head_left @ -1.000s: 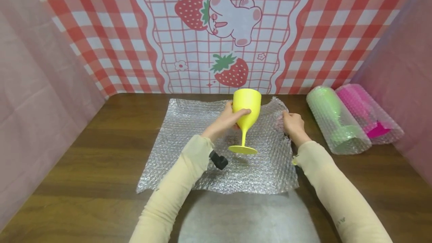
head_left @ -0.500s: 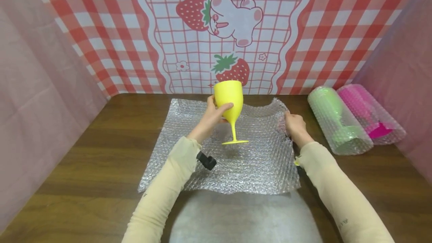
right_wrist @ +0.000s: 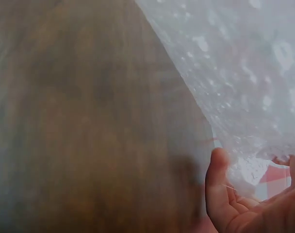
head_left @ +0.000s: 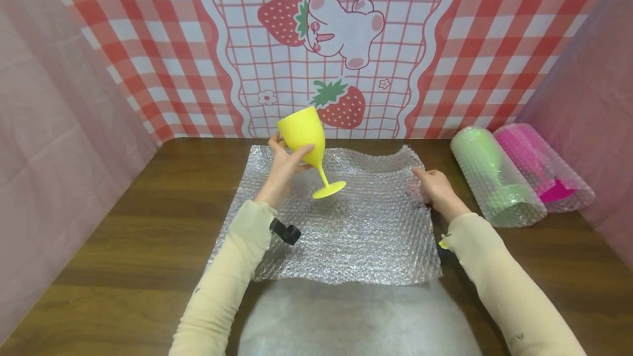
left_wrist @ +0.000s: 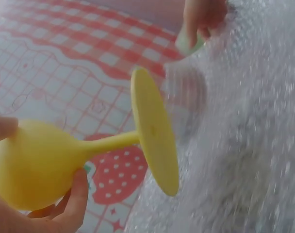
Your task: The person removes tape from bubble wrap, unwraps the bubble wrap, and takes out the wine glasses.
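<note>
My left hand [head_left: 283,172] grips a yellow plastic goblet [head_left: 305,133] by its bowl, above the left part of a bubble wrap sheet [head_left: 356,235]. The goblet leans with its rim toward the upper left and its foot toward the lower right. In the left wrist view, thumb and fingers wrap the goblet's bowl [left_wrist: 38,162], and the round foot [left_wrist: 155,131] points at the wrap. At the sheet's right edge my right hand [head_left: 437,188] holds the raised wrap. The right wrist view shows curled fingers [right_wrist: 218,189] at the wrap's edge [right_wrist: 235,97].
Two bubble-wrapped rolls lie at the back right: one holds a green goblet [head_left: 487,153], the other a pink goblet [head_left: 529,153]. A checked strawberry cloth [head_left: 316,26] hangs behind the brown wooden table [head_left: 148,224]. A pale rounded surface [head_left: 356,320] is at the front.
The left hand has carried the goblet left and upward, tilting its rim to the left. The right hand stays at the wrap's right edge and has shifted only slightly.
</note>
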Demonstrator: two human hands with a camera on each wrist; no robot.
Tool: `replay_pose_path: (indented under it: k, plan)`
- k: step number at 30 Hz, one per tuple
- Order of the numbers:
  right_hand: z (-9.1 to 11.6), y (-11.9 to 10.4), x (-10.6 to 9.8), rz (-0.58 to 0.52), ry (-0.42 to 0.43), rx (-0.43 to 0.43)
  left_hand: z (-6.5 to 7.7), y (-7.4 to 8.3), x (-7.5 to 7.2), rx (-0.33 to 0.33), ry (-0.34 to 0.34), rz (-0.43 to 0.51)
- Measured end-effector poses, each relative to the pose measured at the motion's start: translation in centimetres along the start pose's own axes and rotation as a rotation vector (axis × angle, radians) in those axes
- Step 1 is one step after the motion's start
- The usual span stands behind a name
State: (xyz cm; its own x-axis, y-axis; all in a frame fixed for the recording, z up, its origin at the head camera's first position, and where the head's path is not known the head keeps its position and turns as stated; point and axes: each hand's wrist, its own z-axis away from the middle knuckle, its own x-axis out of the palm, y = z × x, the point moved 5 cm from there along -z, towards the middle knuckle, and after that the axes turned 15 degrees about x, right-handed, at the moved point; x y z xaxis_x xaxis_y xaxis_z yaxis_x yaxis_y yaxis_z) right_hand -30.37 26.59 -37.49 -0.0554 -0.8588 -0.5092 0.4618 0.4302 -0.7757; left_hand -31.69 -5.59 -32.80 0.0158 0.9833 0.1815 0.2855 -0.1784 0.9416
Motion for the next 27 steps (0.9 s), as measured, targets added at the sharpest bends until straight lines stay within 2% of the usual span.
replay_pose_path:
  k: [10,15,19,27]
  plan:
    - [0.6,0.5,0.3,-0.082,-0.170,0.008,-0.5,1.0,-3.7,0.096,0.075,-0.034]
    - [0.9,0.6,0.1,-0.033,-0.141,0.006,-0.8,1.9,-6.3,0.147,0.155,-0.036]
    - [0.9,0.9,0.1,-0.019,-0.135,0.016,-1.0,2.4,-8.3,0.161,0.218,-0.055]
    - [1.0,1.1,0.4,-0.020,-0.145,0.028,-1.1,3.0,-10.7,0.176,0.300,-0.091]
